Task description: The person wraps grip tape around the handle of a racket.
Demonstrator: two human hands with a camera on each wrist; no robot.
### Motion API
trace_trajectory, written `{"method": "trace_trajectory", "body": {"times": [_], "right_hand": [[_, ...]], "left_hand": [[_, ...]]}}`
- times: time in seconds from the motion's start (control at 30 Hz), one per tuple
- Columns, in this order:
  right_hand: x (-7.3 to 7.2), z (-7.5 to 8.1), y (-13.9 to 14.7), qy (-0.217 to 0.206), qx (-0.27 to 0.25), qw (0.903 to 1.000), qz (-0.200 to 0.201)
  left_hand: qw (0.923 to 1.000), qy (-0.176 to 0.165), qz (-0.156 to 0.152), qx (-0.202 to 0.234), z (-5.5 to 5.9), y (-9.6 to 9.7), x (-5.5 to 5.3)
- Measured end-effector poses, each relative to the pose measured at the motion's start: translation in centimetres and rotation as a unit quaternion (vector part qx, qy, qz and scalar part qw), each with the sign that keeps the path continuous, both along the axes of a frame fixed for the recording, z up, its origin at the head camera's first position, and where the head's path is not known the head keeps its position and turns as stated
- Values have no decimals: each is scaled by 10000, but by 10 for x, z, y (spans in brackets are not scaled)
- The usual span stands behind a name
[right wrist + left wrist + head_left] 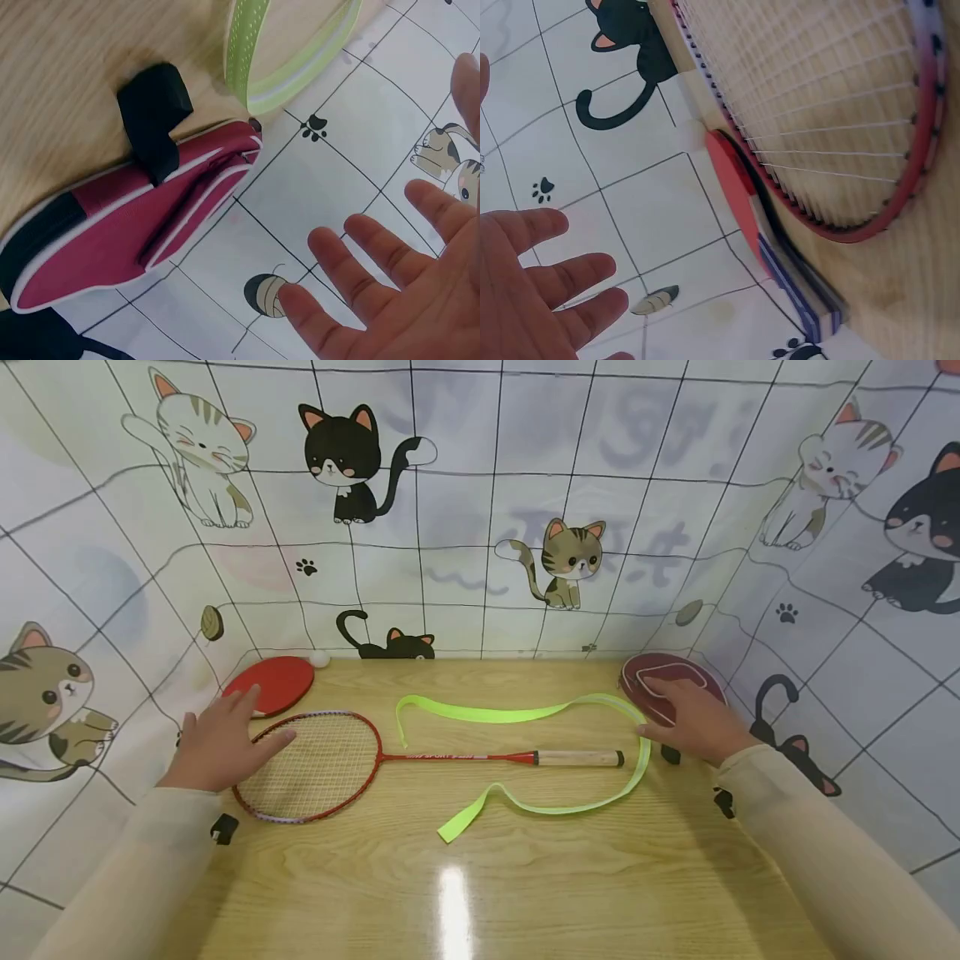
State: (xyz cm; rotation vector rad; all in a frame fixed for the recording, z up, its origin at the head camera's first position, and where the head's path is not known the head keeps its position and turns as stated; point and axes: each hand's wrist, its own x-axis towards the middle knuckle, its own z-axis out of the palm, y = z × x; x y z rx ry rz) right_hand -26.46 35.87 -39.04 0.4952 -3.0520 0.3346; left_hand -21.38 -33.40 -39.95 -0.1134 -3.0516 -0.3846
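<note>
My left hand (217,739), fingers spread, hovers by the badminton racket (315,767) and a red table tennis paddle (279,681). In the left wrist view its fingers (570,274) hold nothing, and the paddle's striped handle (799,292) shows under the racket's rim. My right hand (697,718) is over a maroon zippered paddle case (637,672) with white piping; the right wrist view shows its fingers (367,262) apart from the case (112,232). A neon yellow-green strip (510,714) curves around the racket's handle (577,758).
A small white ball (320,658) sits beside the paddle at the back. Cat-print cloth walls (465,510) enclose the wooden tabletop (525,877) at the back and both sides. A black strap (154,112) sticks out from the case.
</note>
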Motion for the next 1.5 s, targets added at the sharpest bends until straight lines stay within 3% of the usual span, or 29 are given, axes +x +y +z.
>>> {"method": "trace_trajectory", "body": {"times": [0.33,0.57,0.83,1.03,1.33,1.5], "right_hand": [[-2,-11,-11,-456,-435,9980,110],[-6,-29,-15,-675,-710,9950,211],[-8,-44,-18,-733,-567,9946,461],[-8,-48,-21,-1035,-619,9913,528],[-9,-54,-32,-1802,-562,9811,424],[-15,-63,-33,-1814,-568,9809,416]], "left_hand": [[9992,-221,-97,313,-19,-22,3],[9978,-360,-235,507,-33,-32,5],[9944,-872,-154,577,-48,-45,5],[9928,-1030,-130,598,-51,-48,4],[9839,-1605,125,770,-49,-47,14],[9844,-1600,233,699,-52,-47,13]]}}
